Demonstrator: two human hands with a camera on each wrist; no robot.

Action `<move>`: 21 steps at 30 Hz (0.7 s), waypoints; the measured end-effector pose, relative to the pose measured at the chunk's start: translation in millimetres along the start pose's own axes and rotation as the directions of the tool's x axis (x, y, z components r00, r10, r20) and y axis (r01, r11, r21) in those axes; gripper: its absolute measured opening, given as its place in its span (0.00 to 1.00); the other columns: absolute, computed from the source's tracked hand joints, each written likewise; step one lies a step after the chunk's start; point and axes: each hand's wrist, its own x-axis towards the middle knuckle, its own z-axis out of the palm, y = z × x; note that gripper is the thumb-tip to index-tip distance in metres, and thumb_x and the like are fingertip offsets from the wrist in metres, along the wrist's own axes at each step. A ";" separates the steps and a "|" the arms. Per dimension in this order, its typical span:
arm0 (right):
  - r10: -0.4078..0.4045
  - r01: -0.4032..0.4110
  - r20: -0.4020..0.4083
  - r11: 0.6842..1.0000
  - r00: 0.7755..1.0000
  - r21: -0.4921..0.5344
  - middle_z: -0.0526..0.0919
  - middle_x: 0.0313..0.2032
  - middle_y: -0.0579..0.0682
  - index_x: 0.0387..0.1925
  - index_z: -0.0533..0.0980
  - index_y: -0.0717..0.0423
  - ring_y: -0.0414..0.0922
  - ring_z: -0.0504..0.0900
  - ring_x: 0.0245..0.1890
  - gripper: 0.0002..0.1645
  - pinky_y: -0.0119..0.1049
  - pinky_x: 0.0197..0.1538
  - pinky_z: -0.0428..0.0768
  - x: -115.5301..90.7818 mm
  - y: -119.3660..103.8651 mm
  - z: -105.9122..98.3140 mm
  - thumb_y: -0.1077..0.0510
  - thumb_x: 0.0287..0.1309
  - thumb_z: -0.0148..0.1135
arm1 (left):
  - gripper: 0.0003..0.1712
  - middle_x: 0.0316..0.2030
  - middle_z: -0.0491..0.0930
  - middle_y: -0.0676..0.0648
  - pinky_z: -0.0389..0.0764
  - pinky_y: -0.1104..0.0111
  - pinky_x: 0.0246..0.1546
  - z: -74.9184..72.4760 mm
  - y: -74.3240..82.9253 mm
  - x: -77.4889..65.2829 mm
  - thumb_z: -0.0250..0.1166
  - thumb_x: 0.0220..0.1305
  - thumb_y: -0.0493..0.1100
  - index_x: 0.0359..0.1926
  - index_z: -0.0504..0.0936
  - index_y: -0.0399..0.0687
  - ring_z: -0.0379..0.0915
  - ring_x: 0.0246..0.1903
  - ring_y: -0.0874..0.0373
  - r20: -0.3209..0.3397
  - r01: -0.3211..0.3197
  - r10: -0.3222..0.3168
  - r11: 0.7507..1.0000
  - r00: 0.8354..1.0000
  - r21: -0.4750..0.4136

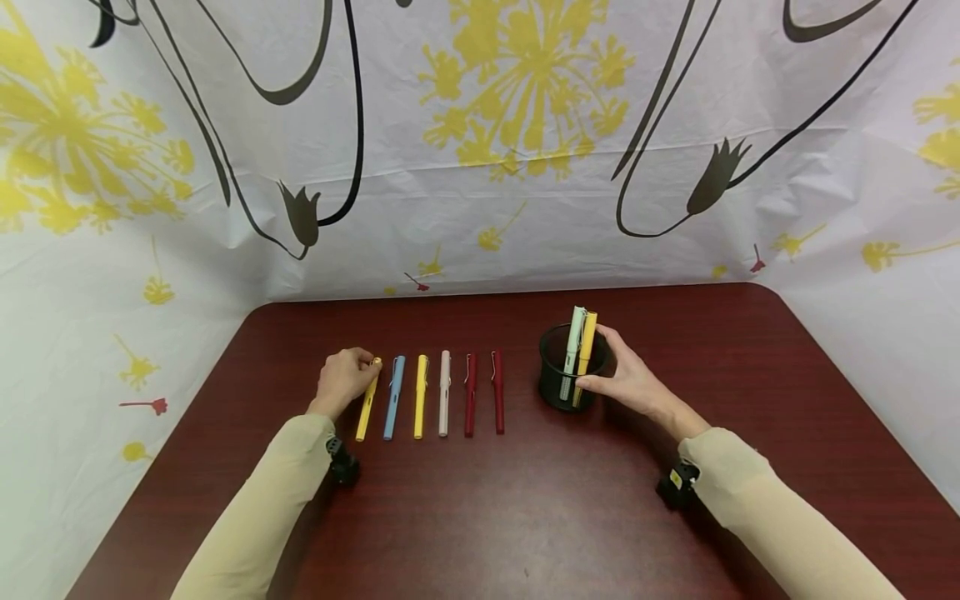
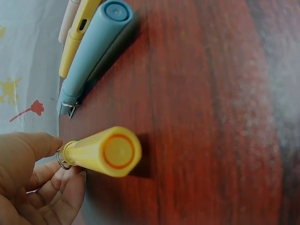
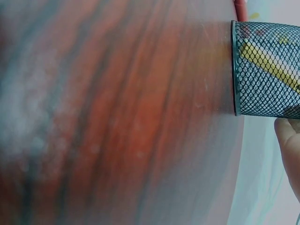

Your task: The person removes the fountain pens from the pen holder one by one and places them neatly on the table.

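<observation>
At the left end of a row of pens, my left hand (image 1: 346,380) pinches the cap end of a yellow pen (image 1: 367,402). The left wrist view has the thumb and fingers (image 2: 38,146) around the clip of that yellow pen (image 2: 105,152), its other end pointing at the camera. My right hand (image 1: 632,379) grips the right side of a black mesh pen cup (image 1: 551,379). Inside the cup lean a pale green pen (image 1: 573,350) and another yellow pen (image 1: 587,342). The right wrist view catches the cup's mesh wall (image 3: 262,101) and part of the thumb (image 3: 286,136).
Beside the pinched pen lie a blue pen (image 1: 393,398), a yellow pen (image 1: 421,397), a white pen (image 1: 444,393) and two dark red pens (image 1: 470,395), spaced side by side. The brown table (image 1: 480,517) meets a flower-printed cloth (image 1: 420,208) at its back and sides.
</observation>
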 end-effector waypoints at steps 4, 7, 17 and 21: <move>-0.001 0.001 0.001 1.000 1.000 -0.001 0.48 0.70 0.64 0.71 0.45 0.59 0.62 0.47 0.70 0.57 0.66 0.63 0.54 1.0 2.0 0.2 0.52 0.50 0.70 | 0.20 0.40 0.82 0.38 0.79 0.58 0.34 -0.1 -0.1 -0.2 0.60 0.65 0.48 0.49 0.80 0.36 0.78 0.34 0.48 -0.001 0.006 -0.006 1.000 1.000 0.000; -0.004 0.004 0.000 1.000 1.000 0.002 0.48 0.71 0.64 0.71 0.46 0.59 0.62 0.47 0.70 0.56 0.66 0.63 0.54 1.2 1.9 0.8 0.52 0.50 0.70 | 0.20 0.41 0.82 0.39 0.79 0.58 0.35 0.1 -0.5 -0.5 0.60 0.64 0.48 0.49 0.80 0.37 0.78 0.35 0.48 -0.001 0.013 -0.013 1.000 1.000 0.004; -0.006 0.006 -0.002 1.000 1.000 0.006 0.48 0.71 0.63 0.71 0.46 0.59 0.62 0.47 0.70 0.56 0.66 0.63 0.54 1.5 2.1 1.6 0.52 0.50 0.70 | 0.22 0.39 0.81 0.40 0.76 0.64 0.29 0.0 -0.3 0.1 0.62 0.63 0.49 0.50 0.79 0.36 0.75 0.30 0.52 0.012 0.045 -0.045 0.999 0.999 0.007; -0.007 0.007 -0.003 1.000 1.000 -0.005 0.49 0.70 0.64 0.71 0.46 0.59 0.62 0.47 0.70 0.56 0.66 0.63 0.54 1.0 2.2 0.4 0.51 0.50 0.70 | 0.22 0.38 0.81 0.41 0.76 0.65 0.29 0.3 -0.3 -0.3 0.63 0.62 0.48 0.50 0.79 0.36 0.74 0.29 0.53 0.004 0.038 -0.039 0.999 0.999 0.006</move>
